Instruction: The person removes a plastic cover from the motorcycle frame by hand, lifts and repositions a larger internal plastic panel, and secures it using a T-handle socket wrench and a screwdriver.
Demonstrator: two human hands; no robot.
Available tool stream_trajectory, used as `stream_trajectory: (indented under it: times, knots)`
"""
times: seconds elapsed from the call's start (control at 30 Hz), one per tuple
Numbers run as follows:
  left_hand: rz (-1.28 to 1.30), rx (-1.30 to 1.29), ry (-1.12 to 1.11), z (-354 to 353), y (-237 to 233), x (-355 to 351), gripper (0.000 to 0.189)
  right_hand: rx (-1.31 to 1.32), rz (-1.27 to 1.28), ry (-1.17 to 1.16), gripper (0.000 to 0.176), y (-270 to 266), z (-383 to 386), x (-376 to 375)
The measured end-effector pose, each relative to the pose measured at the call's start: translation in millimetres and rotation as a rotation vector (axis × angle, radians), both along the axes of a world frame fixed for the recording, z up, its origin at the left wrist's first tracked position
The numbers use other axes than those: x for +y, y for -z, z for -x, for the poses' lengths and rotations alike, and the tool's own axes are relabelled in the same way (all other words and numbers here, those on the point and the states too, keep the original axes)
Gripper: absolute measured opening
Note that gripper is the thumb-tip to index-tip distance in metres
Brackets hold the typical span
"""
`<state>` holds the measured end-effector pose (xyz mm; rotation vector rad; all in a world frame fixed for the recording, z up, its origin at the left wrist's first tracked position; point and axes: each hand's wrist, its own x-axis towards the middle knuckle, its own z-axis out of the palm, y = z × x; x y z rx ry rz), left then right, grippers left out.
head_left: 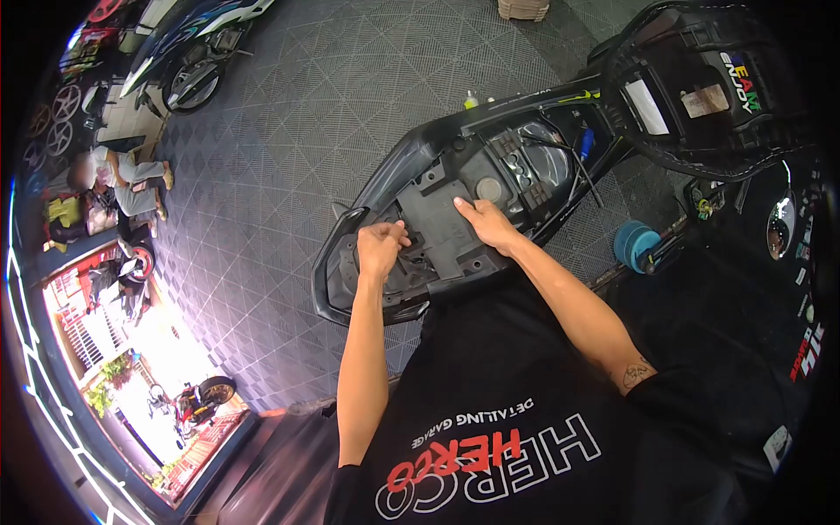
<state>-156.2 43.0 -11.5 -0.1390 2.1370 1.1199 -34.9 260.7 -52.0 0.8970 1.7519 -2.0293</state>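
The rear body of a motorcycle (451, 232), without its seat in place, lies in front of me. My left hand (381, 249) is over the tail end with its fingers curled together; what is between them, if anything, is too small to make out. To its right, my right hand (490, 225) rests on the dark inner panel (444, 219), one finger stretched out across it and the others partly hidden. Beside that hand a round cap (488, 190) sits in the panel. A blue-handled tool (586, 143) lies farther along the frame.
The raised seat (700, 96) shows its underside at the upper right. Below it stands a teal round container (637, 245). A person (131, 184) sits at the left. Motorcycles are parked at the upper left (197, 79) and in the doorway (197, 402). Grey tiles (280, 131) cover the floor.
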Motion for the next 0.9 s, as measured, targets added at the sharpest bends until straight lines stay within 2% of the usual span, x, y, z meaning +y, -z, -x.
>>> stream_trajectory:
  times: [0.1, 0.2, 0.3, 0.5, 0.7, 0.8, 0.9]
  knots:
    - [0.053, 0.077, 0.061, -2, -8, 4, 0.032, 0.008, -0.035, -0.023, 0.064, -2, 1, 1]
    - [0.225, 0.142, 0.279, 5, -28, 9, 0.022, 0.053, -0.029, -0.011, 0.065, -15, 2, 3]
    - [0.112, 0.513, 0.474, 9, -29, 5, 0.019, 0.01, -0.079, -0.027, 0.066, 15, 1, -1]
    - [0.139, 0.699, 0.902, 25, -33, -2, 0.018, 0.011, -0.067, -0.006, 0.066, 5, 0, -1]
    - [0.189, 0.82, 1.08, 32, -31, 1, 0.012, 0.025, -0.047, -0.079, 0.065, 12, 1, 2]
    - [0.208, 0.898, 1.096, 28, -31, 0, 0.01, 0.011, -0.017, -0.074, 0.065, 20, 1, 2]
    - [0.28, 0.863, 1.12, 26, -32, 0, 0.01, 0.017, -0.044, -0.039, 0.068, 23, 0, -1]
